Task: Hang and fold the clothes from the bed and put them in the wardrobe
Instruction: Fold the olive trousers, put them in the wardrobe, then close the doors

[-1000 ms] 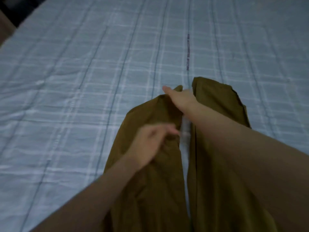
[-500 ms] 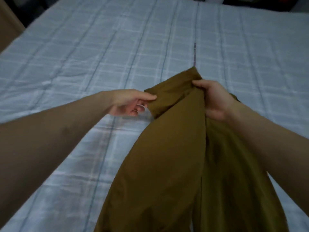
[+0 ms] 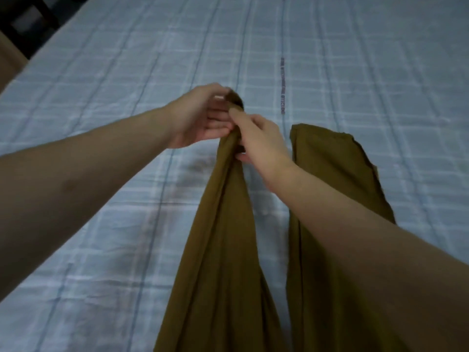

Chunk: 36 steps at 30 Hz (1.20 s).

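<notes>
Olive-brown trousers (image 3: 223,250) lie on the bed with both legs stretching away from me. The left leg is bunched narrow and raised at its far end. My left hand (image 3: 200,115) pinches the hem of that leg between thumb and fingers. My right hand (image 3: 258,138) grips the same leg just below the hem, from the right side. The right leg (image 3: 327,158) lies flat on the bed, partly hidden under my right forearm.
The bed is covered by a light blue checked sheet (image 3: 101,97) with dark stripes. A dark gap and a brown wooden edge (image 3: 10,57) show at the far left, past the bed's side.
The two legs were overlapped under both hands half a second ago. Now they are apart, and both hands have come together at the end of the left leg, lifting it.
</notes>
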Each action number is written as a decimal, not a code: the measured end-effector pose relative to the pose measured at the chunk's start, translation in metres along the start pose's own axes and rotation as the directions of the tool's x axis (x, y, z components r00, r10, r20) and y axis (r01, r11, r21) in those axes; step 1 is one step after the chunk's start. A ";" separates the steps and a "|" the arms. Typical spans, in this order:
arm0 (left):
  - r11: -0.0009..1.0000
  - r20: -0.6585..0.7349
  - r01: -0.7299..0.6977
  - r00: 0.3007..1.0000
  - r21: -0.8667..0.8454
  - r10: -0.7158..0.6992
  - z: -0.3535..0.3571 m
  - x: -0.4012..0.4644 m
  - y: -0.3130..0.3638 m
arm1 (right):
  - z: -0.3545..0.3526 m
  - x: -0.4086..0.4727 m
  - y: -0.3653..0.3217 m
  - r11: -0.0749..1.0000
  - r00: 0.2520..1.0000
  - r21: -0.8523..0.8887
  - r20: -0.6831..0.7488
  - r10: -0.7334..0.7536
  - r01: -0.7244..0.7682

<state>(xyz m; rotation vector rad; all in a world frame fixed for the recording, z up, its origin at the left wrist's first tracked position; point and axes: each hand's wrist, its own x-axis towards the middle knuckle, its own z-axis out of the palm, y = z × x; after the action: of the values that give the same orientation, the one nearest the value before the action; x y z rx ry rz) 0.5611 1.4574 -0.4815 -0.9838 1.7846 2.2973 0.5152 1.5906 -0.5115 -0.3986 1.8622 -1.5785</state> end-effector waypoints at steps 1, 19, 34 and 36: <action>0.999 0.118 0.047 0.992 -0.009 -0.045 0.004 -0.004 0.004 | -0.002 -0.003 0.000 1.000 1.000 0.009 0.020 0.016 -0.016; 0.901 0.551 0.033 0.782 0.432 -0.293 0.078 0.024 -0.029 | -0.188 -0.042 0.015 0.947 0.965 0.187 0.055 0.255 -0.260; 0.354 -0.020 -0.173 0.877 0.919 0.479 0.128 0.152 -0.095 | -0.211 0.068 0.124 0.488 0.846 -0.849 -0.402 -0.350 -0.201; 0.622 -0.067 -0.200 0.923 0.757 0.379 0.127 0.148 -0.089 | -0.218 0.072 0.109 0.550 0.910 -0.808 -0.370 -0.190 -0.214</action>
<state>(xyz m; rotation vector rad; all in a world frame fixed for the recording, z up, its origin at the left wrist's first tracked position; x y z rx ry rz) 0.4264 1.5527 -0.6184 -0.8318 2.7977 1.2898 0.3402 1.7365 -0.6238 -0.4609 2.9175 -0.6276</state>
